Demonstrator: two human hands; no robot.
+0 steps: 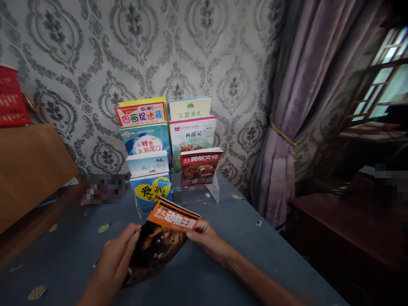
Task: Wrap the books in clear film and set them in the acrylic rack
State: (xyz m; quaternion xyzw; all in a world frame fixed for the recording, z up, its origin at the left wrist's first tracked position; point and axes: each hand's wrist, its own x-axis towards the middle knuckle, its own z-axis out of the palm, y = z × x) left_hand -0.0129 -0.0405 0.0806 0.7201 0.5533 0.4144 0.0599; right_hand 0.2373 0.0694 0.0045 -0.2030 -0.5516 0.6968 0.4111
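Observation:
Between my two hands is a book [161,238] with an orange band and a dark picture on its cover, tilted above the table. My left hand [116,250] grips its left edge, the thumb hidden from sight. At the upper right corner my right hand [205,236] pinches it, thumb on the cover. Just beyond, a clear stand [216,189] holds books in stepped rows. Its left column has a blue book with a yellow heart [152,191] in front. On the right, a red-topped book [201,169] is frontmost, below a white book [193,132].
A blue-grey cloth with small printed patterns covers the table [242,255]. At the left stand a brown box [33,165] and a red container [12,97]. Patterned wallpaper rises behind the stand. A tied purple curtain [296,110] hangs at right, beside a dark red surface [347,225].

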